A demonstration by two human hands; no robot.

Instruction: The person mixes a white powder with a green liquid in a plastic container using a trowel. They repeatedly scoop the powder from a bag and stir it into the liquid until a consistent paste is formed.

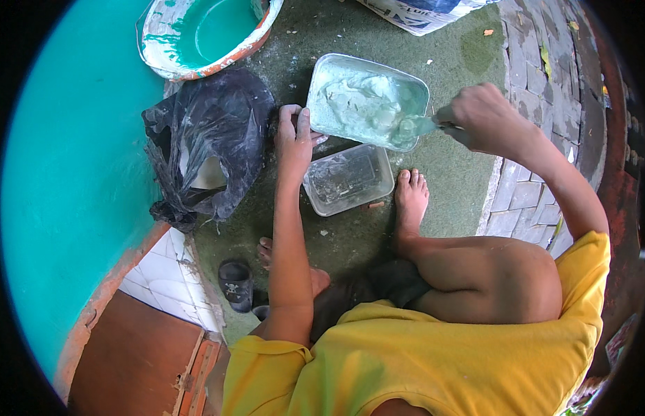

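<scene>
A rectangular clear plastic container (369, 61) holds thick, pale green paste (357, 97) with an uneven, stirred surface. My left hand (294, 135) grips the container's near left corner, thumb at the rim. In my closed right hand (485, 118) is a putty knife (425, 125), its paste-coated blade dipped into the right end of the paste. The fist hides most of its handle. Just below, a second clear plastic container (350, 182), smeared with white residue, lies close to the first.
A crumpled black plastic bag (225, 111) with whitish contents sits at left. Behind it stands a paint-smeared bucket (256, 38) with green inside. A printed sack (426, 17) is at the far edge. My bare foot (411, 201), a dark sandal (236, 284) and a teal wall (80, 139) are nearby.
</scene>
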